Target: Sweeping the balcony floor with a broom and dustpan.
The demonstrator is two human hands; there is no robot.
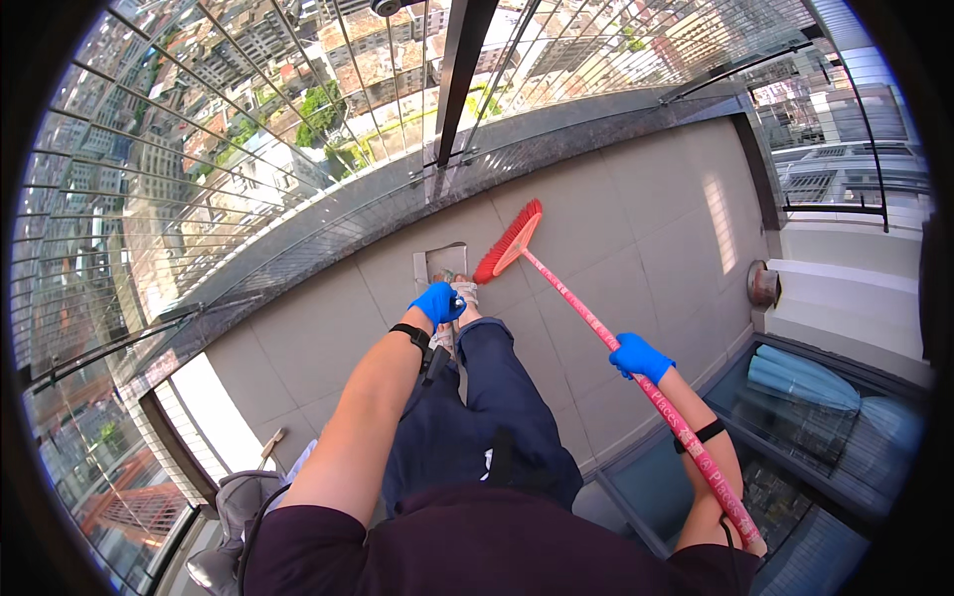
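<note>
I am looking down over a high balcony with a pale tiled floor point(616, 228), the city far below beyond the metal railing point(298, 149). My right hand point(639, 358), in a blue glove, is wrapped closed around the pink handle of a broom point(586, 316); the handle runs from beside my right forearm up and leftward across the tiles, and its red bristle head point(509, 243) rests on the floor near the dark stone kerb point(556, 149) under the railing, just right of a square floor drain point(442, 263). My left hand point(438, 302), also blue-gloved, reaches down to my raised foot and is curled around the light-coloured shoe point(462, 291) at the ankle; how tightly the fingers close there I cannot tell, since the glove hides them. A black watch band point(410, 334) sits on my left wrist and another black band point(702, 433) on my right forearm. My leg in dark blue trousers point(497, 397) stretches between the two arms. At the right lies a glass panel point(815, 447) with blue rolled fabric point(800, 382) beneath it.
</note>
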